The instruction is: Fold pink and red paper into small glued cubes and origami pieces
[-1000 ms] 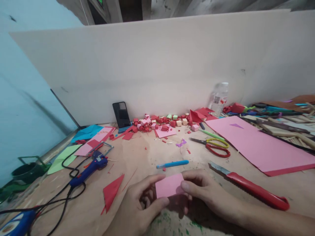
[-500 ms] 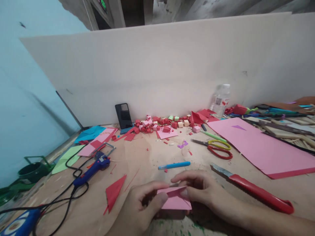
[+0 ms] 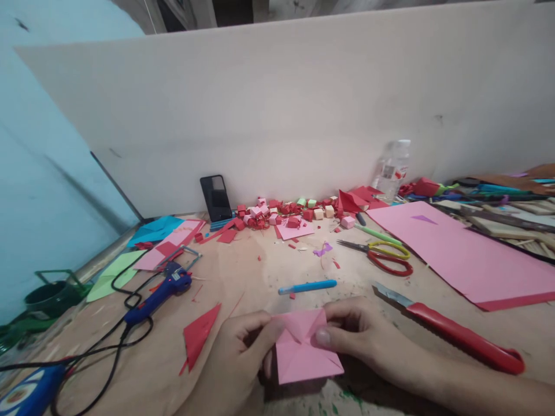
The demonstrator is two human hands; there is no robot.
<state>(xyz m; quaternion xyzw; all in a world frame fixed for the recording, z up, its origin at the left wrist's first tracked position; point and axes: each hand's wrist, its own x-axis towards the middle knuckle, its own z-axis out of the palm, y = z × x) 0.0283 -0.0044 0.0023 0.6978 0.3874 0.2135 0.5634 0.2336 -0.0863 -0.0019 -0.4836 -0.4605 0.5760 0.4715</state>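
A pink square of folded paper (image 3: 303, 361), creased toward its middle, is held up low in the head view, just above the table. My left hand (image 3: 247, 352) pinches its left edge between thumb and fingers. On the other side my right hand (image 3: 353, 329) grips the upper right edge, its thumb lying on the front face. The fingers behind the paper are partly hidden. Beyond the hands lies a blue pen-like tool (image 3: 307, 287). A red folded paper triangle (image 3: 200, 337) rests left of my left hand.
A red-handled knife (image 3: 463, 338) and scissors (image 3: 381, 254) lie to the right, near a large pink sheet (image 3: 459, 251). Leftward is a blue glue gun (image 3: 158, 294) with its cord. Small paper cubes (image 3: 292, 219), a phone (image 3: 215, 198) and a bottle (image 3: 394, 167) are at the back.
The folded pink paper has been turned up so its broad creased face shows. Both hands keep their hold on its sides. The whole view has shifted slightly.
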